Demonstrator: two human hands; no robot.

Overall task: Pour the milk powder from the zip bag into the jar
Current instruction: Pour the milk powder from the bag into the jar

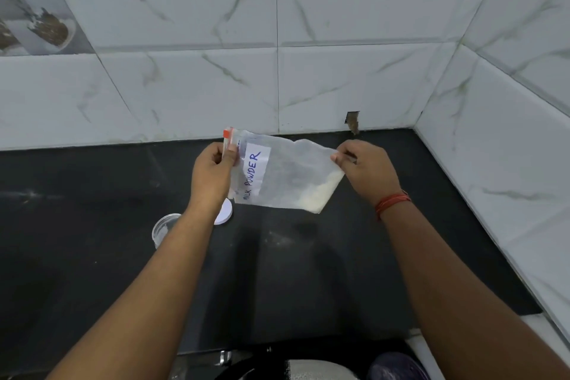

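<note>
Both hands are pinched shut on the zip bag [287, 176], held sideways above the black counter [92, 256]: the left hand [212, 173] grips its zip end, the right hand [365, 170] its bottom corner. A little milk powder [324, 194] sits low at the right-hand end. The open jar [163, 228] and white lid [224, 213] stand on the counter under the left forearm, with marbled wall tiles [339, 40] behind.

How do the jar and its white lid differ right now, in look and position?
The jar is clear and open at the top, partly hidden by the left forearm; the white lid is opaque and lies off the jar, to its right. The jar is nearer the camera, while the lid sits just below the held zip bag. Both rest on the dark counter.
</note>
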